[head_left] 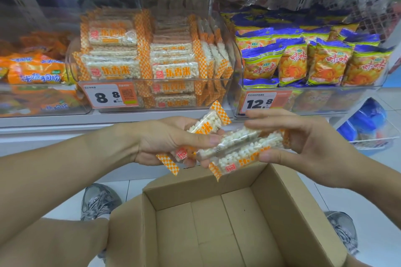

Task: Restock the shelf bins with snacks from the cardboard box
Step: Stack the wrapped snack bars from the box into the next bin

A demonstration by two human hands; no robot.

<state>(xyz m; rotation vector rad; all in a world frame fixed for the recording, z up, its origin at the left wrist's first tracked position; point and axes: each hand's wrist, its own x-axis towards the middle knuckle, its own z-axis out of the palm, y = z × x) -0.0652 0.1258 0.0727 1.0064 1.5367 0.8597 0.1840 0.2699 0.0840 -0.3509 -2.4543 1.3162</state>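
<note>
My left hand (171, 140) grips a puffed-rice bar (207, 124) in clear wrap with orange checkered ends, its thumb also on a second bar. My right hand (303, 138) holds two more of these rice bars (245, 147) from the right, fingers above and thumb below. Both hands hover over the open cardboard box (217, 188), whose visible bottom is bare. Straight ahead on the shelf, the clear bin (230, 41) holds several stacked rice bars of the same kind, above a price tag (108, 95) reading 8.8.
A bin of blue and yellow chip bags (314, 58) sits to the right, and orange packets (36, 71) fill the bin on the left. A wire basket with blue packs (366, 123) stands at the far right. Grey shoes (98, 201) rest on the white tile floor beside the box.
</note>
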